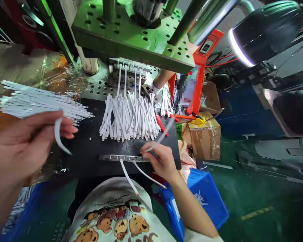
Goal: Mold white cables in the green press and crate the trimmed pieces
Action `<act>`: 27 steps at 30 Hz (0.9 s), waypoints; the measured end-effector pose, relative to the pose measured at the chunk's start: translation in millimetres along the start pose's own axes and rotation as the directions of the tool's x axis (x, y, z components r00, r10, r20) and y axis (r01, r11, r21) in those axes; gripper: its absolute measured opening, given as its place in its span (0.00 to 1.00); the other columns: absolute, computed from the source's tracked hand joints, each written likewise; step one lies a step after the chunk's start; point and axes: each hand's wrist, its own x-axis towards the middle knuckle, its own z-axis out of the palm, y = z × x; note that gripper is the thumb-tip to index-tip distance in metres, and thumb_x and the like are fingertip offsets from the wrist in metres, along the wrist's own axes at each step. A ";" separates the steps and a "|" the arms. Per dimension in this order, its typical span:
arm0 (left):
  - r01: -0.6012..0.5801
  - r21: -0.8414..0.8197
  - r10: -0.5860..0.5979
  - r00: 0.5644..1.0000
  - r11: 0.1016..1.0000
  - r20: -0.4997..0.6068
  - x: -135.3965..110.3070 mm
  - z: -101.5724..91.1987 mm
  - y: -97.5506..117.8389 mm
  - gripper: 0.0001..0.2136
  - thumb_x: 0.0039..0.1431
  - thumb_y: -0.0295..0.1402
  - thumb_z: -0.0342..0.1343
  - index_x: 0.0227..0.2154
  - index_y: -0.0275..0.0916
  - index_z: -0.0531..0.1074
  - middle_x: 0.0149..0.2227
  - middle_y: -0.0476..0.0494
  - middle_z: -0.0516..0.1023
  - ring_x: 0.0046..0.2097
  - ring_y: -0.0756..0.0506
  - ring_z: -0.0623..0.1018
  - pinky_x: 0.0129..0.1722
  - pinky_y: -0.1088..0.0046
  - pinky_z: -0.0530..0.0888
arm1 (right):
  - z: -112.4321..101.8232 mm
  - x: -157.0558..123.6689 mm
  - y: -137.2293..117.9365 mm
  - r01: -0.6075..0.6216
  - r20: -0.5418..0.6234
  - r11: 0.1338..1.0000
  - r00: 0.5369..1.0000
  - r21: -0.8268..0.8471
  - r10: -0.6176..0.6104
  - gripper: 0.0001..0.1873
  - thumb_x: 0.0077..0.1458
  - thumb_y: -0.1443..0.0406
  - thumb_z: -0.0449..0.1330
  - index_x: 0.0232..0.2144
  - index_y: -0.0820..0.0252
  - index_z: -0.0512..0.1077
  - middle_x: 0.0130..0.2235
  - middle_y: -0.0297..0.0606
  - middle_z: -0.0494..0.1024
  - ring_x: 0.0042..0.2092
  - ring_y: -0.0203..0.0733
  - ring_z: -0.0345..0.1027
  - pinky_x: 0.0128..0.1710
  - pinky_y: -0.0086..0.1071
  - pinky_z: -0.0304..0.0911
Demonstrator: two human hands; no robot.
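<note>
My left hand [32, 137] pinches a short white flat cable [58, 134] that curves downward, in front of a pile of loose white cables [40, 101]. Over the right end of a slotted metal fixture bar [108, 157], my right hand [161, 159] has its fingers closed on another white cable [164, 134], whose free end points up and right. Two white cables [127, 176] are seated in the bar and hang toward my lap. Beyond the bar lies a thick bundle of white cables with connectors [131, 117]. Several of its strands run up into the press mould [127, 75].
A green press plate [133, 40] on columns overhangs the work. To the right stand a lamp [265, 33], a red frame [204, 67] and a cardboard box [204, 137]. Red-handled pliers [162, 125] lie beside the bundle. A blue bin [207, 201] sits below right.
</note>
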 end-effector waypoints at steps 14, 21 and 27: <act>-0.338 -0.080 0.346 0.898 0.938 0.271 -81.8 69.6 -6.8 0.07 0.58 0.24 0.64 0.39 0.41 0.77 0.37 0.48 0.82 0.43 0.45 0.81 0.46 0.66 0.79 | 34.8 -53.3 3.3 0.084 -0.102 0.984 0.990 -0.156 -0.100 0.12 0.62 0.72 0.55 0.46 0.57 0.72 0.42 0.45 0.78 0.45 0.46 0.73 0.45 0.42 0.71; -0.392 0.020 0.357 0.857 0.920 0.372 -79.5 66.8 -3.8 0.06 0.62 0.23 0.59 0.39 0.40 0.75 0.40 0.44 0.79 0.41 0.49 0.79 0.40 0.73 0.78 | 34.1 -45.6 2.5 0.144 -0.119 0.976 0.979 -0.163 -0.164 0.12 0.61 0.73 0.54 0.45 0.57 0.71 0.39 0.44 0.77 0.43 0.45 0.72 0.42 0.41 0.71; -0.604 0.113 0.496 0.736 0.789 0.461 -68.4 63.7 6.9 0.05 0.65 0.23 0.54 0.41 0.35 0.73 0.38 0.42 0.80 0.41 0.44 0.80 0.43 0.67 0.77 | 22.8 -38.4 -0.9 0.187 -0.013 0.957 0.981 -0.221 -0.194 0.11 0.62 0.75 0.52 0.42 0.61 0.71 0.38 0.45 0.77 0.41 0.44 0.71 0.40 0.38 0.70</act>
